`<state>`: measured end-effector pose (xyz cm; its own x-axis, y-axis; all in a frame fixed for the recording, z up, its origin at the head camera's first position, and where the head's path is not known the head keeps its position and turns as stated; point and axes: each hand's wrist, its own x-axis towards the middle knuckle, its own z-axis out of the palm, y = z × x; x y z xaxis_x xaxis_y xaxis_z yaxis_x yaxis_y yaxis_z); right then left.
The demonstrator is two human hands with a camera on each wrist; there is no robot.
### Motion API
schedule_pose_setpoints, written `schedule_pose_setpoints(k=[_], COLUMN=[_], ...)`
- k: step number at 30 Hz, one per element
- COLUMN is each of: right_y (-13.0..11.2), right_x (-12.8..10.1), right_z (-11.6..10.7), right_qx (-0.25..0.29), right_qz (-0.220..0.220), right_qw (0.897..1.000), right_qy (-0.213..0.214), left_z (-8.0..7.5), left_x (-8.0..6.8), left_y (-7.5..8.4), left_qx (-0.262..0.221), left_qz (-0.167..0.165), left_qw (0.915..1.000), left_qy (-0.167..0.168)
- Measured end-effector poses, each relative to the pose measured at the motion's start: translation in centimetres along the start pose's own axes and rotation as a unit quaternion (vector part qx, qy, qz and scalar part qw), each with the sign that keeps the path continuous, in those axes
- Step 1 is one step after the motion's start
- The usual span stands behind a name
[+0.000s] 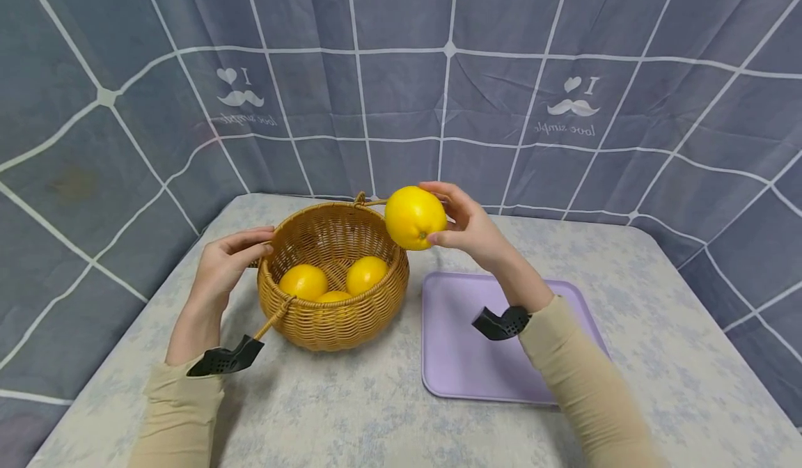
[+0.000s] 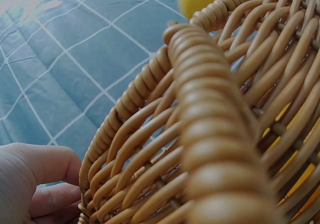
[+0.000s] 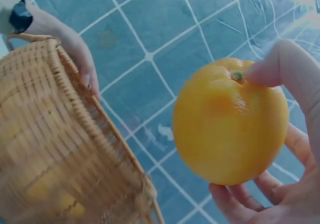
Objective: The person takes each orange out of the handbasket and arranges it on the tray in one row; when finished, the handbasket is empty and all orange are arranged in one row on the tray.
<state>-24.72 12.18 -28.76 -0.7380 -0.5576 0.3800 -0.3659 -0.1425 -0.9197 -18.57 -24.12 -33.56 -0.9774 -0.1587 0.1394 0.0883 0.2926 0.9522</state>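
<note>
Desk (image 1: pixel 351 412) w/ pale mottled blue-grey cloth, rounded far corners. On it: wicker basket (image 1: pixel 332 322) at centre-left, w/ yellow fruit inside; flat lilac tray (image 1: pixel 464 363) just right of basket, near but apart, its near edge closer to the viewer than the basket's.

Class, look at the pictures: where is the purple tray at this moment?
In the head view the purple tray lies flat on the table, on the person's right side, just beside the wicker basket and below the right hand holding a yellow fruit.
</note>
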Motion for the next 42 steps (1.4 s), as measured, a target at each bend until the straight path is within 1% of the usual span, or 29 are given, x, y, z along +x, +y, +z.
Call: schedule_pose_setpoints(k=[3, 4, 7, 10, 11, 17, 19, 22, 23, 24, 27, 29, 30, 31, 37, 42], right_y=[0.5, 0.7, 1.7, 2.8, 3.2, 5.2, 5.8, 6.8, 7.0, 7.3, 8.0, 8.4, 8.6, 8.7, 9.5, 9.8], right_x=[-2.0, -2.6, -4.4, -6.0, -6.4, -8.6, -9.1, -9.8, -10.0, -10.2, -10.7, -11.0, -11.1, -11.3, -11.6, -11.7], right_z=[-0.7, -0.9, -1.3, -1.4, -1.5, -1.5, -1.5, -1.4, -1.4, -1.4, -1.3, -1.2, -1.2, -1.2, -1.3, -1.3], right_qx=[0.008, 0.006, -0.013, -0.039, -0.048, -0.100, -0.110, -0.109, -0.109, -0.108, -0.110, -0.118, -0.120, -0.125, -0.133, -0.135], right_qz=[-0.014, -0.015, -0.009, 0.010, 0.016, 0.047, 0.060, 0.075, 0.078, 0.079, 0.083, 0.084, 0.084, 0.085, 0.083, 0.078], right_qw=[1.000, 1.000, 0.999, 0.999, 0.998, 0.993, 0.991, 0.991, 0.990, 0.990, 0.990, 0.989, 0.988, 0.988, 0.987, 0.988], right_qy=[0.017, 0.022, 0.029, 0.036, 0.037, 0.040, 0.038, 0.036, 0.036, 0.037, 0.039, 0.039, 0.037, 0.035, 0.016, 0.004], left_z=[-0.2, -0.3, -0.4, -0.3, -0.1, 0.0, 0.0, -0.1, -0.1, -0.1, -0.2, -0.1, -0.1, 0.0, 0.0, 0.0], left_x=[0.1, 0.3, 0.4, 0.4, 0.1, 0.1, 0.1, 0.1, 0.1, 0.3, 0.3, 0.3, 0.3, 0.1, -0.1, 0.1], left_y=[-0.3, -0.9, -1.1, -0.8, -0.2, 0.0, 0.0, -0.2, -0.3, -0.7, -0.8, -0.8, -0.7, -0.3, 0.0, -0.1], left_qx=[0.003, -0.020, -0.023, -0.024, 0.000, 0.002, -0.004, -0.005, -0.006, -0.028, -0.026, -0.030, -0.029, -0.006, -0.005, -0.002], left_qz=[0.007, 0.015, 0.020, 0.017, 0.011, 0.009, 0.009, 0.012, 0.013, 0.018, 0.022, 0.018, 0.016, 0.011, -0.001, -0.006], left_qw=[1.0000, 0.9997, 0.9995, 0.9996, 0.9999, 0.9999, 0.9999, 0.9999, 0.9999, 0.9994, 0.9994, 0.9994, 0.9994, 0.9999, 1.0000, 1.0000], left_qy=[0.001, -0.002, 0.001, 0.002, 0.006, 0.007, 0.007, 0.007, 0.008, 0.008, 0.009, 0.009, 0.007, 0.007, -0.002, -0.004])
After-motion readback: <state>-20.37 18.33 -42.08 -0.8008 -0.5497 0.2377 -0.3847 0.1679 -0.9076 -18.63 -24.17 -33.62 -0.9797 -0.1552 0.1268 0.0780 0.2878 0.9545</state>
